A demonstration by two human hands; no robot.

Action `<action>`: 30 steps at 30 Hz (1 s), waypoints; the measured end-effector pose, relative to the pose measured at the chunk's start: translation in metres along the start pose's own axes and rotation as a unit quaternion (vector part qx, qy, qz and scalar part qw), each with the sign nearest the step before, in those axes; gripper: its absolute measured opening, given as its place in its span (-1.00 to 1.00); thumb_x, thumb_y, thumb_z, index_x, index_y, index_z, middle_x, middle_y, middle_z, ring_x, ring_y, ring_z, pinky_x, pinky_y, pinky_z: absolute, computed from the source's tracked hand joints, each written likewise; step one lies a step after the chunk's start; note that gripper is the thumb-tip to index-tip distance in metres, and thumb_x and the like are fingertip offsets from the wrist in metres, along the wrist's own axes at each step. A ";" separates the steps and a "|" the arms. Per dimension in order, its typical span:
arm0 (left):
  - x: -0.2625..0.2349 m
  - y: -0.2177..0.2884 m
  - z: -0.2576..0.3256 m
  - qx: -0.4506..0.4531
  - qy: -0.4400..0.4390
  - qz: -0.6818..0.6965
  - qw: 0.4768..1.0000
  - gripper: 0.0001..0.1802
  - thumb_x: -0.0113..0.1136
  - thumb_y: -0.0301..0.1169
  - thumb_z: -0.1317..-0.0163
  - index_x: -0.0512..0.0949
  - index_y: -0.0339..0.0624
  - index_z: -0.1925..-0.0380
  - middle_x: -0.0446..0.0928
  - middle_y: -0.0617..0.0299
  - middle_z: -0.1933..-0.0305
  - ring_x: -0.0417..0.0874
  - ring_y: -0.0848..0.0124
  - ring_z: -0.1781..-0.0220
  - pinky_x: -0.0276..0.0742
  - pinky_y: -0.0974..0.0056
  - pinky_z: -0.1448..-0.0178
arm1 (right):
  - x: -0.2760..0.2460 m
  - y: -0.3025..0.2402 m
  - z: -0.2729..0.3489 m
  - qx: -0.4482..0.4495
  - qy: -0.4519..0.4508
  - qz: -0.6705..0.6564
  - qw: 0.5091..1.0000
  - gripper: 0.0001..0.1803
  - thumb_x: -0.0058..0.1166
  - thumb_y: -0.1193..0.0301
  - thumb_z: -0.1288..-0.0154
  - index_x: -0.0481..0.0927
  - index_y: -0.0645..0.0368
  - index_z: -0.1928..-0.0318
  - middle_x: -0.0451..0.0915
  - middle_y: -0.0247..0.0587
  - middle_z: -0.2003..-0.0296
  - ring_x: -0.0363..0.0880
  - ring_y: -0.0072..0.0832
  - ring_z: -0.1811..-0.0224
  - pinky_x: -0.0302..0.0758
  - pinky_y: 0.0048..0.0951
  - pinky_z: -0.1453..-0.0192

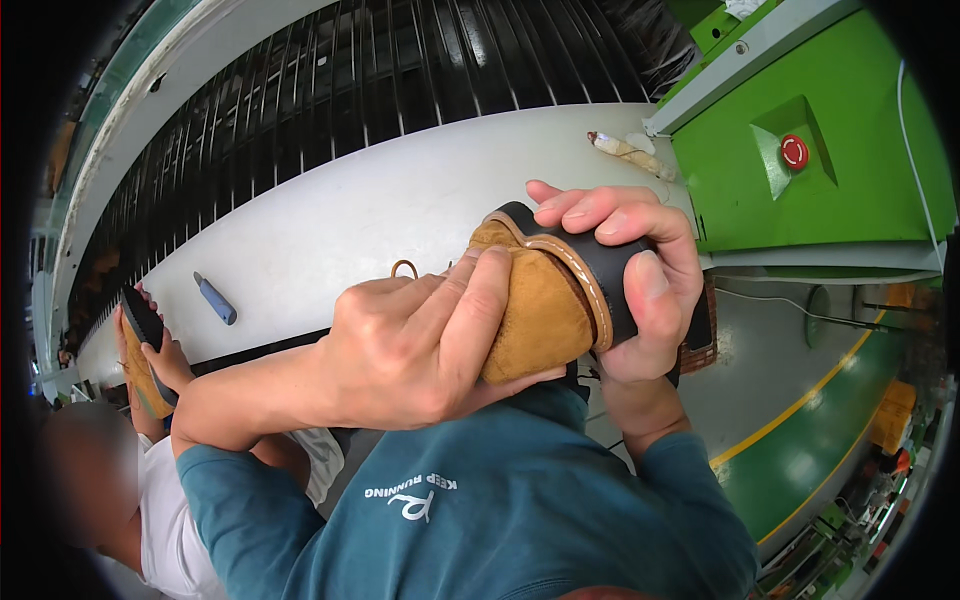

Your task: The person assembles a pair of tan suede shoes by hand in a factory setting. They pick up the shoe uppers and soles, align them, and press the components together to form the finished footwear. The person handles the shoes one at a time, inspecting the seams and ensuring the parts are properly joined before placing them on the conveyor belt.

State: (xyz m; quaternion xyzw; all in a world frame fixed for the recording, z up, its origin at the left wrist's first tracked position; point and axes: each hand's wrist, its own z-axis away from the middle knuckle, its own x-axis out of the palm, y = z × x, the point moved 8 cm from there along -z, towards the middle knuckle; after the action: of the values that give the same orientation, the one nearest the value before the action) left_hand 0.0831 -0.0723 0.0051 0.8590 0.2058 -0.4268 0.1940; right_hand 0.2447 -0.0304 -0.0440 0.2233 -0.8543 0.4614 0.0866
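A white counter [330, 220] runs from eight o'clock to two o'clock, meeting a green machine [840, 190] at two. At centre, a tan shoe [535, 310] is held in both grips: left hand [420, 350] clenched over its suede, right hand [630, 280] grasping its black sole. A blue marker [215, 298] lies at nine o'clock.

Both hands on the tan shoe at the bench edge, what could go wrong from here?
1. The shoe is held in the air off the white bench, left hand on the suede, right hand around the black sole; a slip would probably drop it toward the floor.
2. A co-worker's hand holds another shoe close to the left elbow; a bump seems possible.
3. The blue marker lies loose on the bench and could roll off.
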 end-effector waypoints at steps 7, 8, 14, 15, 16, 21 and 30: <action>0.002 0.006 -0.017 0.035 -0.076 -0.031 0.996 -0.05 0.70 0.08 -0.16 0.58 -0.75 -0.07 0.63 0.09 0.50 0.63 0.36 0.67 0.50 0.29 0.62 | -0.001 -0.010 -0.017 0.015 -0.070 0.076 0.995 -0.71 -0.07 0.43 -0.57 0.66 0.39 0.00 0.74 0.14 0.03 0.79 -0.10 -0.08 0.64 0.03 -0.40; 0.003 0.006 -0.022 0.034 -0.083 -0.032 0.996 -0.06 0.69 0.08 -0.17 0.58 -0.73 -0.07 0.61 0.12 0.53 0.61 0.36 0.68 0.47 0.28 0.62 | -0.004 -0.012 -0.022 0.018 -0.077 0.099 0.992 -0.70 -0.08 0.44 -0.57 0.67 0.40 0.02 0.75 0.15 0.04 0.80 -0.12 -0.07 0.65 -0.03 -0.36; 0.010 -0.016 -0.045 -0.040 -0.143 0.003 0.989 -0.25 0.66 0.09 -0.22 0.58 -0.43 0.05 0.51 0.18 0.65 0.57 0.18 0.71 0.42 0.17 0.57 | -0.018 -0.007 -0.048 0.003 -0.096 0.190 0.977 -0.70 -0.07 0.45 -0.58 0.72 0.35 0.06 0.80 -0.01 0.10 0.79 -0.29 0.01 0.67 -0.26 -0.18; 0.009 -0.018 -0.046 -0.045 -0.138 -0.003 0.989 -0.26 0.65 0.09 -0.22 0.58 -0.42 0.05 0.51 0.17 0.65 0.58 0.16 0.70 0.44 0.16 0.57 | -0.019 -0.006 -0.051 0.000 -0.098 0.197 0.976 -0.71 -0.06 0.45 -0.59 0.73 0.34 0.06 0.80 -0.04 0.11 0.79 -0.32 0.03 0.66 -0.28 -0.17; 0.009 -0.021 -0.046 -0.050 -0.134 -0.011 0.990 -0.26 0.65 0.09 -0.22 0.58 -0.41 0.06 0.51 0.15 0.65 0.59 0.14 0.70 0.45 0.14 0.56 | -0.019 -0.005 -0.055 0.001 -0.103 0.204 0.973 -0.71 -0.06 0.45 -0.59 0.73 0.33 0.06 0.80 -0.05 0.12 0.78 -0.34 0.04 0.66 -0.30 -0.16; 0.006 -0.036 -0.051 -0.095 -0.073 -0.020 0.993 -0.34 0.61 0.11 -0.25 0.63 -0.34 0.18 0.52 0.05 0.65 0.65 -0.01 0.63 0.54 0.07 0.46 | -0.013 0.002 -0.077 0.032 -0.150 0.243 0.958 -0.73 0.01 0.37 -0.63 0.72 0.27 0.06 0.77 -0.16 0.16 0.72 -0.46 0.07 0.62 -0.35 -0.13; 0.001 -0.074 -0.051 -0.161 -0.040 -0.014 0.986 -0.20 0.44 0.28 -0.37 0.65 -0.43 0.38 0.41 -0.04 0.75 0.60 0.02 0.66 0.51 0.04 0.44 | -0.011 0.037 -0.106 0.107 -0.167 0.249 0.948 -0.72 0.04 0.23 -0.76 0.66 0.17 0.00 0.74 -0.32 0.07 0.65 -0.55 -0.06 0.55 -0.38 -0.29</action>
State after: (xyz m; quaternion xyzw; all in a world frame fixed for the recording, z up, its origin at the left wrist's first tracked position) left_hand 0.0786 0.0158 0.0214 0.7956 0.2757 -0.4248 0.3324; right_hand 0.2310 0.0781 -0.0167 0.0850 -0.8307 0.5130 -0.1990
